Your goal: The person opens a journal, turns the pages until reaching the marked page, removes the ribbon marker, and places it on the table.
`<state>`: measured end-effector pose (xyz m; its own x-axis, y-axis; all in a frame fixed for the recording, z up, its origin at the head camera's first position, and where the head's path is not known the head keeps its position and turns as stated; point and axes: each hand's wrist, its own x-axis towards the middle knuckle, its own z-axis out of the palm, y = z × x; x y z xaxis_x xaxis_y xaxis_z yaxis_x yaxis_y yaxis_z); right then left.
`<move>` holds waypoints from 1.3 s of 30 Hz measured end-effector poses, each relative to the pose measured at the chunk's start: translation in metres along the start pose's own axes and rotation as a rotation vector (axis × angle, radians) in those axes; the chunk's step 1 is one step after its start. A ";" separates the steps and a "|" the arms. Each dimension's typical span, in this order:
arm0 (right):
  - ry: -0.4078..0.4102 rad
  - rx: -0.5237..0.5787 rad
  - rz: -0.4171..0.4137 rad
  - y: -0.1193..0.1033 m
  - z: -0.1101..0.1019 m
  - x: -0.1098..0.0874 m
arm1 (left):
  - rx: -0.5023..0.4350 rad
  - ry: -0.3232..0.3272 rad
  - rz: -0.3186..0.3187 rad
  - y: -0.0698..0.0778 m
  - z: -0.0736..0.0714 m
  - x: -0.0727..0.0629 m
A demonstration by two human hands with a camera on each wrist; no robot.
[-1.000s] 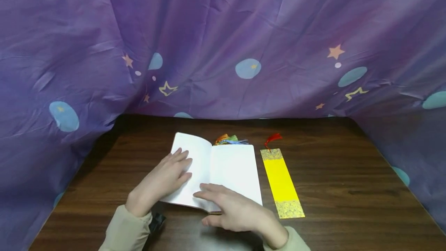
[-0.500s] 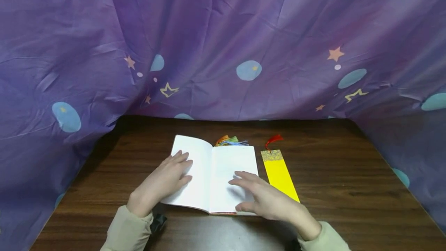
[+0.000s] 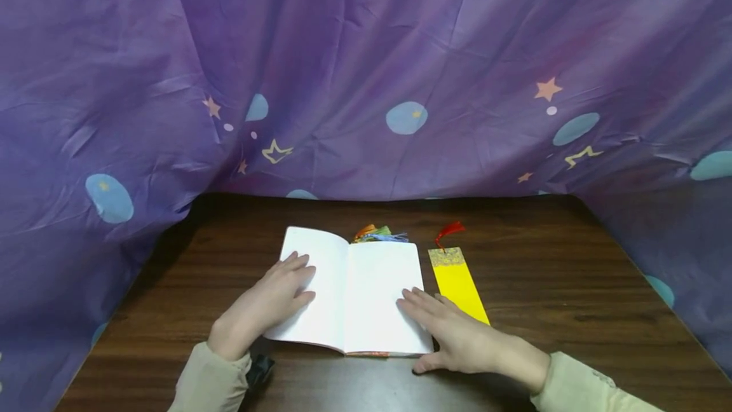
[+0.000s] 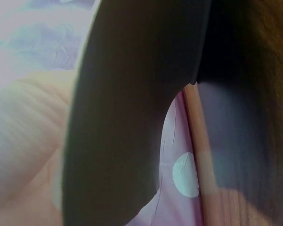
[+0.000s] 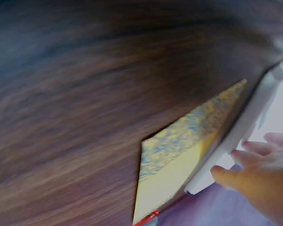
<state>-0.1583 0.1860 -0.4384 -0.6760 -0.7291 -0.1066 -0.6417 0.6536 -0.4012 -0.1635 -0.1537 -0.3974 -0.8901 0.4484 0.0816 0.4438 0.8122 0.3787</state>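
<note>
An open book with blank white pages (image 3: 374, 297) lies on the table in the head view. My left hand (image 3: 265, 304) rests on its left page with straight fingers. At the book's right edge is my right hand (image 3: 460, 336), fingertips over the right page and thumb near the front corner. A yellow bookmark (image 3: 460, 288) with speckled ends and a red tassel (image 3: 449, 230) lies right of the book, its lower part hidden behind my right hand. The right wrist view shows the bookmark (image 5: 179, 155) beside the book's edge, with my right hand (image 5: 259, 174) above the book.
Orange, green and blue tassels (image 3: 380, 234) stick out beyond the book's far edge. The dark wooden table (image 3: 572, 285) ends at a purple curtain (image 3: 343, 81) with stars and planets. A small black object (image 3: 260, 370) is by the left sleeve.
My right hand has moved rightward across the right page to its outer edge, now covering the bookmark's lower end. My left hand has stayed on the left page.
</note>
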 end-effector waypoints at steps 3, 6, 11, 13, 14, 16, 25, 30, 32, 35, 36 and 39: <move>0.005 -0.059 -0.035 0.004 0.003 -0.001 | -0.006 -0.003 -0.010 -0.001 0.002 0.001; 0.018 -0.101 -0.054 0.006 0.003 -0.002 | -0.014 -0.009 -0.023 -0.001 0.003 0.001; -0.009 -0.117 -0.056 0.007 -0.004 -0.001 | -0.018 -0.006 -0.022 -0.003 0.002 0.001; -0.023 -0.115 -0.053 0.008 -0.007 0.000 | -0.017 -0.002 -0.021 -0.004 0.003 0.001; -0.028 -0.112 -0.052 0.009 -0.008 0.000 | -0.016 0.000 -0.019 -0.004 0.003 0.001; -0.032 -0.112 -0.057 0.010 -0.009 0.000 | -0.019 0.002 -0.023 -0.005 0.003 0.001; -0.005 -0.117 -0.145 0.013 -0.018 0.001 | -0.024 -0.007 -0.037 -0.003 0.004 0.001; 0.057 -0.149 -0.258 0.015 -0.022 0.012 | -0.018 -0.009 -0.041 -0.003 0.003 -0.002; 0.090 -0.137 -0.281 0.015 -0.024 0.018 | -0.009 -0.004 -0.034 -0.003 0.003 -0.002; 0.139 -0.108 -0.275 0.013 -0.027 0.028 | 0.007 -0.001 -0.029 -0.003 0.003 -0.001; 0.152 -0.104 -0.263 0.011 -0.029 0.031 | 0.009 -0.003 -0.030 -0.002 0.003 -0.001; 0.198 -0.082 -0.231 0.005 -0.032 0.040 | 0.013 -0.011 -0.038 -0.001 0.002 -0.001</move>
<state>-0.2002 0.1664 -0.4154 -0.5610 -0.8120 0.1613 -0.8083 0.4953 -0.3182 -0.1631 -0.1536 -0.3999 -0.9051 0.4214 0.0574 0.4115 0.8335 0.3689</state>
